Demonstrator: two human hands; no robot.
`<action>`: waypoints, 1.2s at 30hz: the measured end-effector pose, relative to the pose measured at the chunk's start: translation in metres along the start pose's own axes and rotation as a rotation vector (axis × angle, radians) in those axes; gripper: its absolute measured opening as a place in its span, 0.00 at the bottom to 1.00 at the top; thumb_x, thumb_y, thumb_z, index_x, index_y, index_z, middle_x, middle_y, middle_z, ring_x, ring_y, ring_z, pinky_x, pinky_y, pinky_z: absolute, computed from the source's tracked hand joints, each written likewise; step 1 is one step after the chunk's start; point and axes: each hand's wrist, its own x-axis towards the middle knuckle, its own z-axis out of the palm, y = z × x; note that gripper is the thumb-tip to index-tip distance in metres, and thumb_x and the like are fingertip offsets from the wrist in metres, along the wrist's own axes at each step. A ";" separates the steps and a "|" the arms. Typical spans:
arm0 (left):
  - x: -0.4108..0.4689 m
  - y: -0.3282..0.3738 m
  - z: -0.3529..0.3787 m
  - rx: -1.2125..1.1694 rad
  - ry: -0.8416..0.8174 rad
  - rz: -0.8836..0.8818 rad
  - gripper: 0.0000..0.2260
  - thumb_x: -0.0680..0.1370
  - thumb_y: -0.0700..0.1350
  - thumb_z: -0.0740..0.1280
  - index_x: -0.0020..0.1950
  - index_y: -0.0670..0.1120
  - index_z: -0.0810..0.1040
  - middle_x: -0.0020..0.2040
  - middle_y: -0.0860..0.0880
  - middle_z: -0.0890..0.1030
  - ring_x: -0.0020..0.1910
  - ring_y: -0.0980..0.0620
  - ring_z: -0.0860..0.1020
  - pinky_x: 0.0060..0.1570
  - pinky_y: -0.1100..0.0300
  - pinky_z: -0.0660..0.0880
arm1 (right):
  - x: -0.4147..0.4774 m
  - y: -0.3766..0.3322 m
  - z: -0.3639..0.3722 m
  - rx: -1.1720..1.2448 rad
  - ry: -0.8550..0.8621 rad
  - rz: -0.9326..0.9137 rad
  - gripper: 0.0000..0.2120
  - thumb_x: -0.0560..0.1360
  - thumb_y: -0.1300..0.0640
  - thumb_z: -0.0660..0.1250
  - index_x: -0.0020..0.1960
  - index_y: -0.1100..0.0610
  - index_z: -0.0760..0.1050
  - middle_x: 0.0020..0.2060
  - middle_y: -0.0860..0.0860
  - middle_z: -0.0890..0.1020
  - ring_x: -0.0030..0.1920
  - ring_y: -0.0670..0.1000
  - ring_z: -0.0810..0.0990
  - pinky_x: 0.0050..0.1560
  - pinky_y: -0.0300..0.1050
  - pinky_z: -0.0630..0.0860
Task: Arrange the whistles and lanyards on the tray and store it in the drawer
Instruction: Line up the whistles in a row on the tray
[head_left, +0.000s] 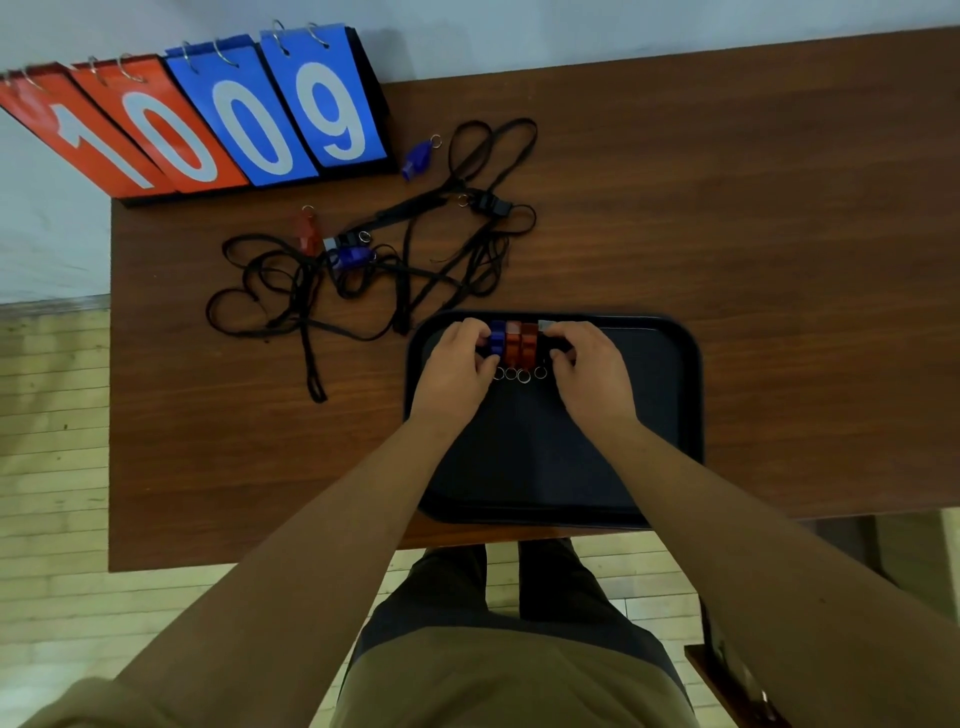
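The left hand and right hand curl fingers round a row of whistles on the black tray. Tangled lanyards lie beyond.

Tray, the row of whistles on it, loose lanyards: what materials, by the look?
The tray looks like moulded plastic: dark, matte, rounded raised rim. The whistles seem coloured plastic, slightly glossy, the red ones perhaps translucent; their rings look like shiny metal. The lanyards are black fabric cord or webbing, limp and tangled; weave too blurred to tell.
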 end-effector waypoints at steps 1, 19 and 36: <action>0.000 0.000 -0.001 0.003 -0.006 -0.002 0.12 0.78 0.41 0.70 0.60 0.47 0.75 0.55 0.52 0.76 0.44 0.59 0.77 0.44 0.70 0.71 | 0.000 0.000 -0.001 -0.001 -0.002 -0.002 0.14 0.79 0.62 0.65 0.64 0.54 0.78 0.57 0.48 0.79 0.54 0.49 0.78 0.58 0.49 0.78; 0.042 -0.053 -0.121 0.111 0.190 -0.109 0.10 0.80 0.45 0.65 0.61 0.47 0.75 0.61 0.48 0.72 0.56 0.51 0.75 0.54 0.56 0.76 | 0.075 -0.093 -0.022 0.000 -0.061 -0.136 0.16 0.78 0.58 0.66 0.65 0.57 0.75 0.60 0.51 0.77 0.60 0.49 0.76 0.63 0.46 0.74; 0.121 -0.137 -0.166 0.232 0.102 -0.039 0.15 0.81 0.37 0.62 0.66 0.44 0.80 0.60 0.39 0.71 0.59 0.39 0.74 0.63 0.48 0.74 | 0.132 -0.182 0.109 -0.243 -0.243 -0.347 0.13 0.77 0.58 0.68 0.60 0.58 0.77 0.56 0.55 0.78 0.59 0.57 0.76 0.60 0.54 0.76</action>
